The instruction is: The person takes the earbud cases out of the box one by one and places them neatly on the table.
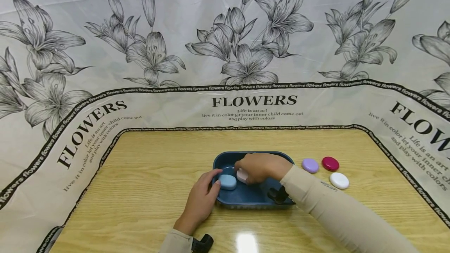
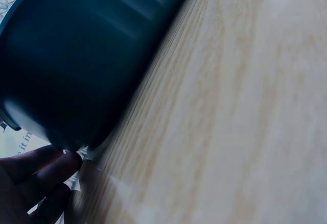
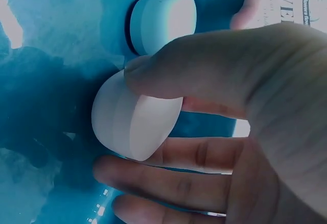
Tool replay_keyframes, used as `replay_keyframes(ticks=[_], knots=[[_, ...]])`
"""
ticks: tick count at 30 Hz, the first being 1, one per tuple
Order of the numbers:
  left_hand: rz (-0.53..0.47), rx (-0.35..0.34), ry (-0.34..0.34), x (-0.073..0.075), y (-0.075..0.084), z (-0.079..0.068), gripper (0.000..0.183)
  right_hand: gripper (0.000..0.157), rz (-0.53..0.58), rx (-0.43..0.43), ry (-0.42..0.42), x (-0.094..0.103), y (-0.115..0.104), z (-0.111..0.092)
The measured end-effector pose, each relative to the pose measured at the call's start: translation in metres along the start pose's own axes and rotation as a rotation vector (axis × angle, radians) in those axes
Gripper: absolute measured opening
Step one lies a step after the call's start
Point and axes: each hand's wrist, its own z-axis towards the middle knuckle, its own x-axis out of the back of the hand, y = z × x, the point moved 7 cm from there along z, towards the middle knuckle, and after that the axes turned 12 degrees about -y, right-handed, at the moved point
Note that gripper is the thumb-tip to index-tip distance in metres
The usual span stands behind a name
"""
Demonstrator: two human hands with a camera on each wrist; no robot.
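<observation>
A dark blue tub (image 1: 246, 196) stands on the table. Inside it, at the left end, lies a light blue rounded piece (image 1: 227, 182), shaped like a bar of soap. My right hand (image 1: 263, 166) reaches into the tub and grips a pale pink rounded piece (image 3: 135, 117) between thumb and fingers, just right of the light blue one. My left hand (image 1: 204, 194) holds the tub's left end, thumb and forefinger at the rim. In the left wrist view, other fingers (image 2: 51, 175) of that hand lie by the tub's outer wall (image 2: 76, 55).
Right of the tub, a lilac disc (image 1: 310, 165), a dark red disc (image 1: 330, 163) and a white disc (image 1: 339, 180) lie on the wooden table (image 1: 151, 171). A flower-printed cloth (image 1: 168, 108) hangs behind and along the sides.
</observation>
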Motion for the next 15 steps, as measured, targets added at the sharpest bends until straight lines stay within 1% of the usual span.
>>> replay_keyframes(ticks=[2, 4, 7, 11, 15], knots=[[-0.002, 0.007, -0.001, 0.0002, -0.0001, 0.0, 0.034, 0.04, 0.01, 0.009, 0.005, 0.0005, 0.0004, -0.0001], [0.001, 0.0, -0.001, 0.0004, 0.0008, -0.0001, 0.034, 0.036, 0.032, 0.02, 0.006, 0.0008, 0.0006, -0.0007], [0.003, -0.013, 0.002, 0.0007, 0.0019, 0.0, 0.034, 0.034, 0.061, 0.039, 0.016, 0.0021, 0.001, -0.0018], [-0.003, -0.01, -0.001, 0.0005, 0.001, 0.0002, 0.034, 0.036, 0.086, 0.075, 0.039, 0.0047, 0.0007, -0.0029], [-0.008, 0.004, -0.011, -0.0001, -0.0005, 0.0002, 0.034, 0.037, 0.146, 0.118, 0.062, 0.0076, -0.0004, -0.0057]])
